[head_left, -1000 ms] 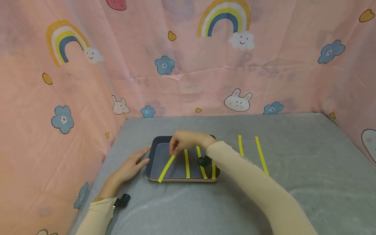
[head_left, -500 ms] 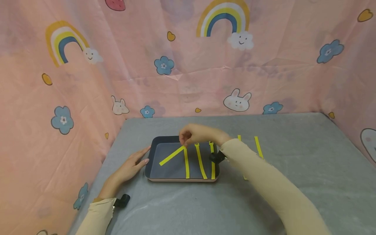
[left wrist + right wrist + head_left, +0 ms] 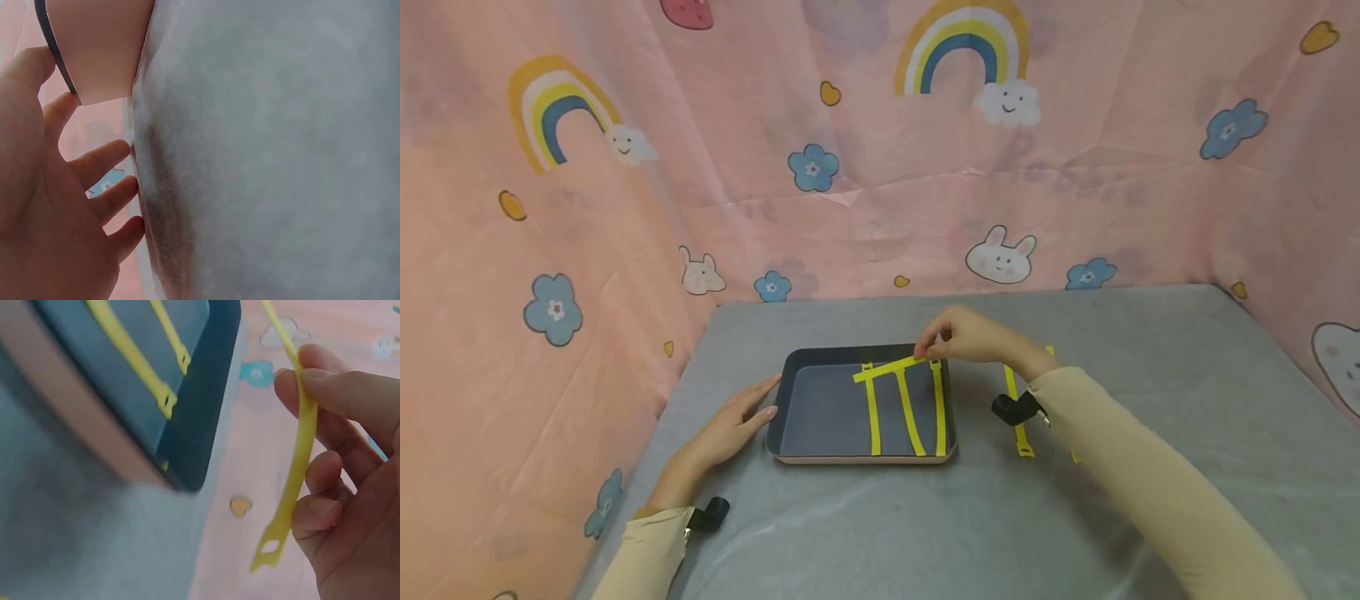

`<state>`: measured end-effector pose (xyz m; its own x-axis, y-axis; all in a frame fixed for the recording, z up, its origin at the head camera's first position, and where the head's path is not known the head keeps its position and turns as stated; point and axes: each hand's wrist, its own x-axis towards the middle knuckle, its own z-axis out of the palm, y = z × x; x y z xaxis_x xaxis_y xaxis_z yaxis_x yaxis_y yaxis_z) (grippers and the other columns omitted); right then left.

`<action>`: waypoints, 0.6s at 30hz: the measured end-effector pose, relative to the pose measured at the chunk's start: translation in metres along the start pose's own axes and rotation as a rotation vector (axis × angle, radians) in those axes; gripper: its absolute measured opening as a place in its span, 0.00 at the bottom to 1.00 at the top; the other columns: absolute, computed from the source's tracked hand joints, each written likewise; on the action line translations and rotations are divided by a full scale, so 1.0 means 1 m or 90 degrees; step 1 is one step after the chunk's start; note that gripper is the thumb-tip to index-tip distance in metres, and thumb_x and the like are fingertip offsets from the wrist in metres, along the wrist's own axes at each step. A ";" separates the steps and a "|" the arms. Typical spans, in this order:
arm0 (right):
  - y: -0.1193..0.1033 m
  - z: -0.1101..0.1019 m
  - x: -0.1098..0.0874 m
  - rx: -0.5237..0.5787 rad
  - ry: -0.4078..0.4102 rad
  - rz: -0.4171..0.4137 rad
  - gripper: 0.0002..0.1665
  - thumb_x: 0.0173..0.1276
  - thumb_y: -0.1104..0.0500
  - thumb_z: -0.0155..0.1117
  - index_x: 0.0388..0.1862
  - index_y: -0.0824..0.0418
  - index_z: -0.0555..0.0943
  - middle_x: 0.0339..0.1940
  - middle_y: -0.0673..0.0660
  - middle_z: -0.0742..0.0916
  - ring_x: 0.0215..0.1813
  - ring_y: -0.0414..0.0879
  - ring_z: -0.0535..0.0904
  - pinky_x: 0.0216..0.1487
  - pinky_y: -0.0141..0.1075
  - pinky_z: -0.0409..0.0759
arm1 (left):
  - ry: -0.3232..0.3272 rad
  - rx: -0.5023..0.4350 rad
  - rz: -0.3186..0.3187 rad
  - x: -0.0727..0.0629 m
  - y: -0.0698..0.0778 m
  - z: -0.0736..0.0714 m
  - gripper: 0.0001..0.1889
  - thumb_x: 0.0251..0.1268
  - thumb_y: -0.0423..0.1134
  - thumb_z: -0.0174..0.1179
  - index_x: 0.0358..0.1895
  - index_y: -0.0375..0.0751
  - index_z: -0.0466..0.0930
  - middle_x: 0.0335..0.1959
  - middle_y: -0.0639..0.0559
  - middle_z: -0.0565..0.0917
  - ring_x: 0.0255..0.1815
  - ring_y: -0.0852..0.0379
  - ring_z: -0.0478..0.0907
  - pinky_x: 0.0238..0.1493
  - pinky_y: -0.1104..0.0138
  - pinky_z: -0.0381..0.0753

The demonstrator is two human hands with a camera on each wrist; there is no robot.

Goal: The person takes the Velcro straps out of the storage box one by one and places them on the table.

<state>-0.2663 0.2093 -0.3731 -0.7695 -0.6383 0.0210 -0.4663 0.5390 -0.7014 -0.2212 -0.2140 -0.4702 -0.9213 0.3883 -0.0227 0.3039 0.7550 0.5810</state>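
My right hand point(image 3: 966, 335) pinches a yellow slotted cable tie strap point(image 3: 887, 368) between thumb and fingers above the tray's far right corner. In the right wrist view the slotted end of this held strap point(image 3: 299, 456) hangs below the fingers. Inside the dark rectangular baking tray point(image 3: 820, 408), three more yellow straps lie roughly side by side in the right half. At the tray's left edge my left hand point(image 3: 730, 429) touches the rim with extended fingers. The left wrist view shows its thumb and a finger against the tray's pink outer wall point(image 3: 100, 50).
To the right of the tray, a yellow strap point(image 3: 1021, 437) lies on the grey cloth-covered table point(image 3: 865, 533). Another strap point(image 3: 1050, 349) there is mostly hidden by my right arm. A pink printed curtain point(image 3: 880, 217) stands behind and at both sides.
My right hand has carried the pinched strap up and to the right, from the tray's left half to its far right corner. The left hand has stayed at the rim.
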 end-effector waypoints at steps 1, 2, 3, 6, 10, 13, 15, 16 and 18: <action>0.003 -0.002 -0.005 -0.004 0.017 0.008 0.09 0.69 0.63 0.64 0.39 0.53 0.90 0.41 0.52 0.90 0.36 0.49 0.80 0.35 0.35 0.77 | -0.001 -0.002 0.001 0.000 0.000 0.000 0.32 0.77 0.55 0.48 0.79 0.59 0.52 0.79 0.45 0.60 0.79 0.34 0.54 0.74 0.34 0.53; 0.006 -0.004 -0.010 -0.006 0.033 0.016 0.09 0.69 0.62 0.65 0.39 0.52 0.91 0.40 0.52 0.90 0.35 0.50 0.79 0.35 0.35 0.76 | -0.001 -0.004 0.002 0.000 0.000 0.000 0.32 0.77 0.55 0.48 0.79 0.59 0.52 0.79 0.45 0.60 0.79 0.34 0.54 0.74 0.34 0.53; 0.009 -0.006 -0.014 -0.007 0.047 0.023 0.08 0.69 0.61 0.65 0.39 0.52 0.91 0.40 0.52 0.89 0.35 0.48 0.77 0.35 0.35 0.76 | -0.002 -0.004 0.004 0.000 0.000 0.000 0.32 0.77 0.55 0.48 0.79 0.59 0.52 0.79 0.44 0.59 0.79 0.34 0.54 0.73 0.34 0.53; 0.018 -0.013 -0.029 -0.003 0.082 0.045 0.09 0.70 0.60 0.65 0.40 0.51 0.91 0.41 0.52 0.89 0.37 0.47 0.75 0.35 0.35 0.74 | -0.004 -0.007 0.005 -0.001 -0.001 0.000 0.32 0.77 0.54 0.49 0.80 0.59 0.52 0.79 0.44 0.59 0.79 0.33 0.54 0.73 0.34 0.53; 0.030 -0.022 -0.050 0.004 0.119 0.070 0.10 0.71 0.61 0.63 0.43 0.51 0.90 0.44 0.53 0.90 0.39 0.47 0.76 0.35 0.35 0.74 | -0.005 -0.004 0.004 -0.001 -0.001 0.000 0.32 0.77 0.55 0.49 0.79 0.58 0.52 0.79 0.44 0.60 0.79 0.34 0.54 0.73 0.34 0.54; 0.038 -0.029 -0.067 0.001 0.157 0.096 0.10 0.72 0.59 0.62 0.44 0.52 0.89 0.45 0.55 0.90 0.39 0.46 0.79 0.35 0.34 0.75 | -0.005 0.000 0.000 -0.002 -0.001 0.000 0.32 0.77 0.55 0.48 0.79 0.59 0.52 0.79 0.45 0.60 0.79 0.34 0.54 0.73 0.35 0.54; 0.044 -0.034 -0.080 0.004 0.186 0.116 0.10 0.73 0.58 0.62 0.46 0.53 0.89 0.45 0.56 0.90 0.37 0.45 0.78 0.35 0.34 0.75 | -0.005 -0.004 0.000 -0.001 0.000 0.000 0.32 0.77 0.55 0.48 0.79 0.59 0.52 0.79 0.45 0.60 0.79 0.34 0.54 0.73 0.34 0.54; 0.046 -0.036 -0.087 0.005 0.201 0.128 0.10 0.73 0.57 0.62 0.47 0.54 0.88 0.45 0.57 0.89 0.36 0.45 0.78 0.34 0.34 0.75 | -0.004 -0.006 0.000 -0.001 0.000 0.000 0.32 0.77 0.55 0.48 0.79 0.60 0.52 0.79 0.45 0.60 0.79 0.34 0.54 0.73 0.34 0.54; 0.053 -0.038 -0.100 0.001 0.232 0.141 0.10 0.73 0.56 0.62 0.48 0.54 0.88 0.45 0.57 0.89 0.33 0.43 0.76 0.32 0.33 0.76 | -0.003 -0.010 0.002 -0.001 0.000 0.000 0.32 0.77 0.55 0.49 0.79 0.60 0.52 0.79 0.44 0.60 0.79 0.34 0.54 0.73 0.34 0.53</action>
<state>-0.2304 0.3223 -0.3853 -0.9550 -0.2710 0.1205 -0.2722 0.6396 -0.7189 -0.2205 -0.2141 -0.4699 -0.9192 0.3929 -0.0252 0.3025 0.7457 0.5937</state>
